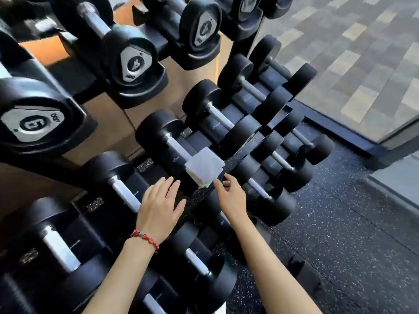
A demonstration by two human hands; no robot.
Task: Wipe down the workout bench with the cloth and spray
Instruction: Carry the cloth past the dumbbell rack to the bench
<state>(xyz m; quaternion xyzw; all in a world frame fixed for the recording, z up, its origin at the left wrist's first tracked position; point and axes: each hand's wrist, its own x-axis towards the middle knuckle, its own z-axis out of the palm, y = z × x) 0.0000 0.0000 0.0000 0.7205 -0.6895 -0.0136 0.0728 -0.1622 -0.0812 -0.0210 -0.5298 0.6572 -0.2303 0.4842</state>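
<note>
Forearms, two, bare, reaching forward from the lower edge of the view over a dumbbell rack (240, 150).

Left hand (158, 200): palm down, fingers (169, 181) straight and spread, gripping nothing, hovering over the lower-tier dumbbells just left of the cloth. Red beaded bracelet (145, 237) on the wrist.

Right hand (231, 196): fingers loosely open, index fingertip touching the near corner of the cloth; not closed on it.

Cloth (205, 166): white, folded square, lying on the head of a black dumbbell (172, 143) on the lower tier, between the two hands and slightly beyond them.

Lower tier: row of black round-head dumbbells with chrome handles, lying side by side at a slant.

Upper tier, top left: larger black dumbbells (133, 62) with silver end plates, partly blurred.

Floor (340, 223): black speckled rubber, to the right of the rack.

Beyond, upper right: grey and tan patterned tiling (362, 53).
</note>
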